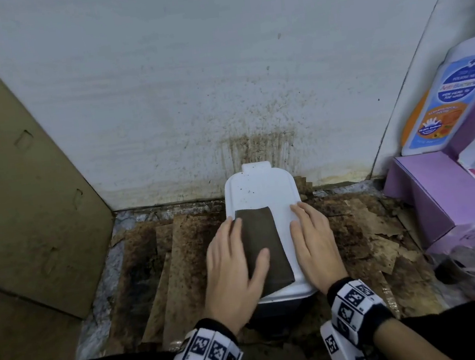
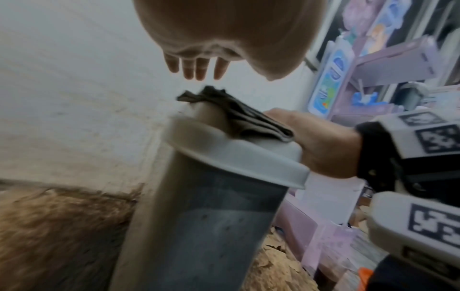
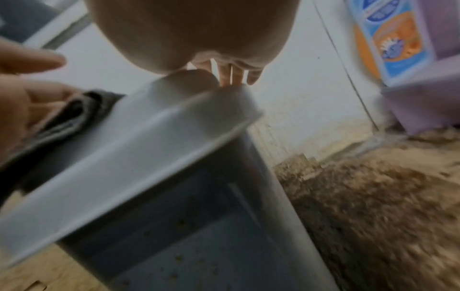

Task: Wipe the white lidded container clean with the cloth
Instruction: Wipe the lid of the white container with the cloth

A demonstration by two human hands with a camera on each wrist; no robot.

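The white lidded container (image 1: 262, 197) stands against the stained wall, with dark specks on the far part of its lid. A folded dark brown cloth (image 1: 263, 245) lies on the lid's near left half. My left hand (image 1: 234, 258) lies flat over the cloth's left side with fingers straight and the thumb across the cloth. My right hand (image 1: 312, 236) rests flat along the lid's right edge, apart from the cloth. The left wrist view has straight fingers (image 2: 196, 69) above the bunched cloth (image 2: 236, 114) and the container's grey wall (image 2: 211, 216). The right wrist view shows fingertips (image 3: 234, 76) at the lid (image 3: 149, 137).
Brown cardboard (image 1: 5, 178) leans at the left. Purple boxes (image 1: 441, 193) and a blue and orange bottle (image 1: 436, 101) crowd the right side. Stained, torn cardboard sheets (image 1: 174, 262) cover the surface around the container. The wall (image 1: 217, 77) behind is spattered brown.
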